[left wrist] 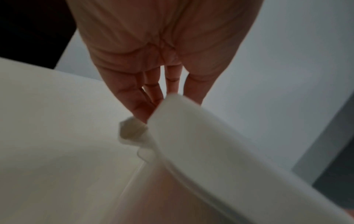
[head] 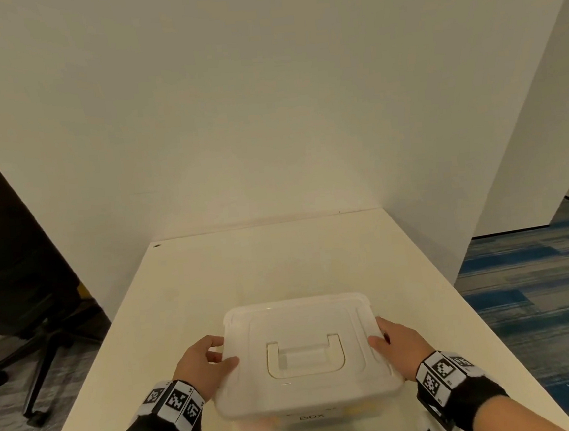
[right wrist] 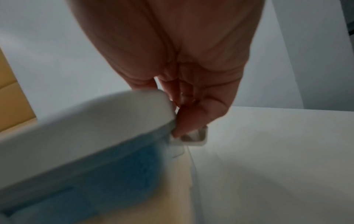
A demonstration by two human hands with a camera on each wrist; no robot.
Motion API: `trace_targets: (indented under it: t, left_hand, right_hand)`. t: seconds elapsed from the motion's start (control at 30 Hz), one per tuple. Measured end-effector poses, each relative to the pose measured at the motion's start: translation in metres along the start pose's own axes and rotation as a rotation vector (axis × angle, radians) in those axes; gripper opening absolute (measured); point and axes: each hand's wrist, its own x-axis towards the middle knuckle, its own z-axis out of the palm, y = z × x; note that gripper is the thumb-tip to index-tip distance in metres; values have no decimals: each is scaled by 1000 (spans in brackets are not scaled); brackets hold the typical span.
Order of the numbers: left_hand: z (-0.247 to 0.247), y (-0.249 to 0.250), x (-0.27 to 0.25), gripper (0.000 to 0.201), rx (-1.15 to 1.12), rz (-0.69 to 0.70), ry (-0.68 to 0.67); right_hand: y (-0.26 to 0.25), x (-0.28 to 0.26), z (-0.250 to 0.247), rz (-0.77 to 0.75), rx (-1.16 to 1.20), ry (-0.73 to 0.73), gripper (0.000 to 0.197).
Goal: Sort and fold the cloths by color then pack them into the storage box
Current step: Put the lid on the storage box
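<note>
Both hands grip the translucent white plastic storage box [head: 305,354] at the table's [head: 180,293] near end: left hand [head: 205,363] curled on its left lid edge, right hand [head: 396,344] on the right. Lid's on. Blue cloth [right wrist: 122,171] shows through the right wall; far right latch [right wrist: 195,137] sits under the right fingertips.

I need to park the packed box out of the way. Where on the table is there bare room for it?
Bare tabletop runs from the storage box back to the wall, with narrower strips between the box and each side edge. The near middle is crowded: the left hand and right hand grip the lid's sides.
</note>
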Motion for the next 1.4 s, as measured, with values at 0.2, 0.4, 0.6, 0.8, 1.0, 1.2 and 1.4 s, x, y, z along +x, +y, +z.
trace_targets:
  t: [0.2,0.4,0.6,0.8,1.0,1.2,1.4]
  left_hand:
    - [-2,-1,15,58,36,-104,-22]
    - [-6,-11,23,62,-238,-395,-242]
    - [0,6,31,26,-199,-231,-110]
    - [8,27,51,37,294,-91,38]
    - [22,37,70,38,150,-127,62]
    - [31,36,87,57,164,-106,122]
    - [40,36,89,53,252,-106,161]
  right_hand:
    - [15,9,3,104,-63,-12,64]
    - [6,14,3,337,343,-83,60]
    - [-8,37,2,231,73,44,48]
    - [-43,62,13,260,162,101,60]
    - [-54,88,15,229,77,161,83]
    - [-61,104,16,225,-99,251,69]
    - [-60,107,19,223,-161,246,69]
